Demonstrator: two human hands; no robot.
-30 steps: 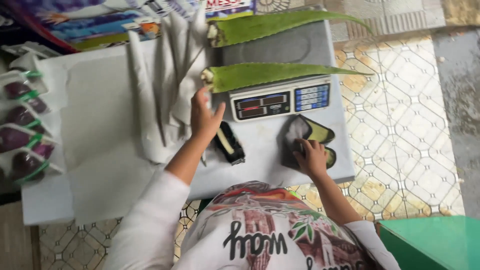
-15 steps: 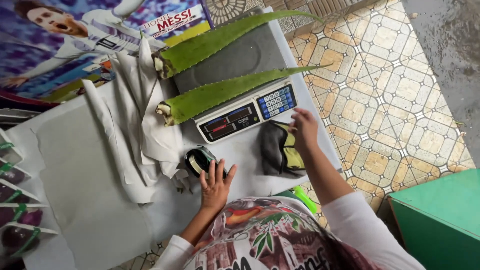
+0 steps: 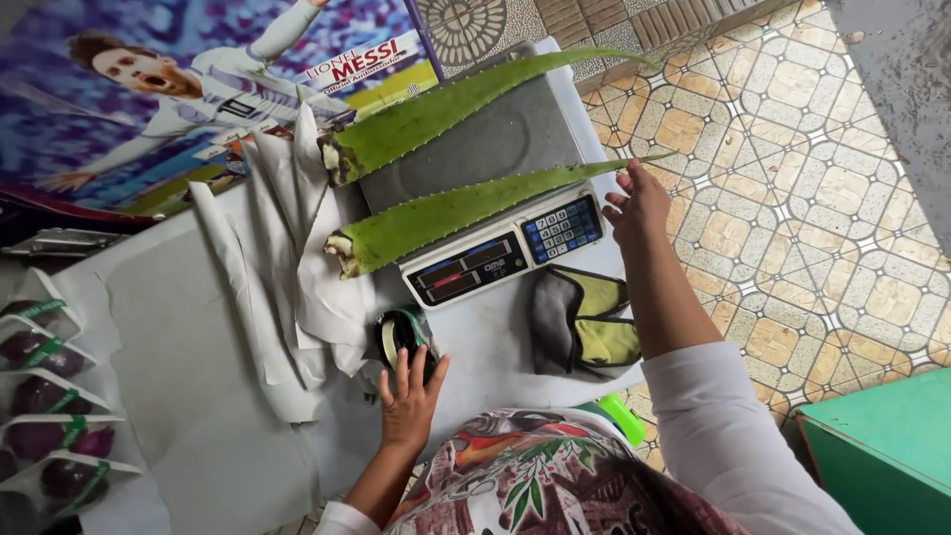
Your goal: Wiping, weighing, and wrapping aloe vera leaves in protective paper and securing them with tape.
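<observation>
Two long green aloe leaves lie across a grey electronic scale (image 3: 495, 149): one at the back (image 3: 446, 109), one along the front (image 3: 466, 208) above the keypad. My right hand (image 3: 639, 203) is open beside the scale's right end, fingers close to the front leaf's thin tip. My left hand (image 3: 411, 391) rests open on a dark tape roll (image 3: 396, 332) near the table's front edge, fingers spread over it. A grey and yellow cloth (image 3: 584, 322) lies between my two arms.
White paper strips (image 3: 267, 258) lie left of the scale on the white table (image 3: 178, 376). Clear bags of dark purple items (image 3: 45, 396) line the left edge. A colourful poster (image 3: 149, 89) is behind. Patterned tile floor (image 3: 792, 198) and a green box (image 3: 882, 446) are on the right.
My right hand has moved from the cloth up past the scale's right end toward the leaf tip. My left hand came off the scale's side down to the tape roll.
</observation>
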